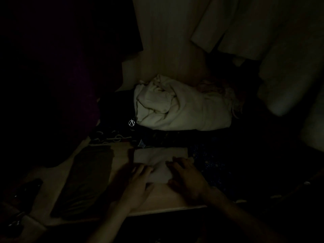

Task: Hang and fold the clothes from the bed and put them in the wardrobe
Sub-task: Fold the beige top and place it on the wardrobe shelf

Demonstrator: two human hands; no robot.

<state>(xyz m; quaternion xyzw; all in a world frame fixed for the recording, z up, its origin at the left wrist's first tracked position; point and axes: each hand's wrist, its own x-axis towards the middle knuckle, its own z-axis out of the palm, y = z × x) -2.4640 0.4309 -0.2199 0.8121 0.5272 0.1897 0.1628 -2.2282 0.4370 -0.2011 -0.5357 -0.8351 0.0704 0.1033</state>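
The scene is very dark. A small pale folded cloth (pixel 157 163) lies on a wooden wardrobe shelf (pixel 175 199). My left hand (pixel 138 183) rests flat on its left part and my right hand (pixel 187 178) presses on its right edge, fingers spread. Behind it sits a bundled cream garment (pixel 180 109) on top of dark clothes (pixel 166 137). A dark brownish folded garment (pixel 89 181) lies to the left on the shelf.
Pale garments (pixel 263 32) hang at the upper right and a dark one (pixel 61 67) at the left. A dark blue dotted fabric (pixel 206 163) lies right of my hands. A dark phone-like object (pixel 29 188) sits at the shelf's left end.
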